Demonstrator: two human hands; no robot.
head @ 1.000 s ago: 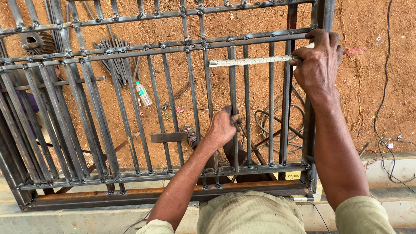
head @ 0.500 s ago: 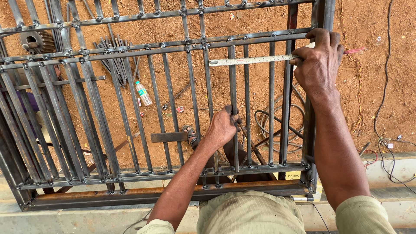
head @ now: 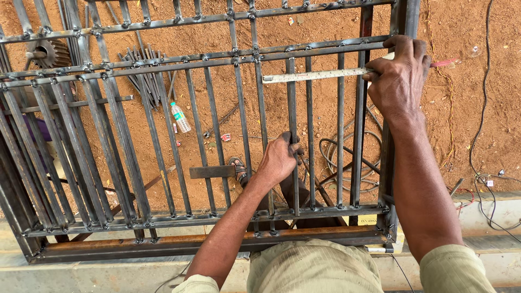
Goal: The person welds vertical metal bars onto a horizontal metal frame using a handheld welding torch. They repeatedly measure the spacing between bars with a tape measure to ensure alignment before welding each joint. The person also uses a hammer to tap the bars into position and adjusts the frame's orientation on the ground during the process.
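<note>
A welded steel grille (head: 163, 217) of upright bars and cross rails stands in front of me over red dirt. My left hand (head: 279, 158) grips one upright bar (head: 292, 97) near the middle. My right hand (head: 399, 76) rests at the grille's right frame post (head: 388, 179) and pinches a steel ruler (head: 315, 75) that lies flat across the bars, just below the double cross rail. A red pencil (head: 446, 63) sticks out to the right of that hand.
On the dirt behind the bars lie a clear plastic bottle (head: 180, 118), a bundle of steel rods (head: 144, 68), a gear wheel (head: 51, 52) and coiled cables (head: 339, 157). More grilles lean at the left (head: 38, 157). A sandalled foot (head: 237, 169) shows through the bars.
</note>
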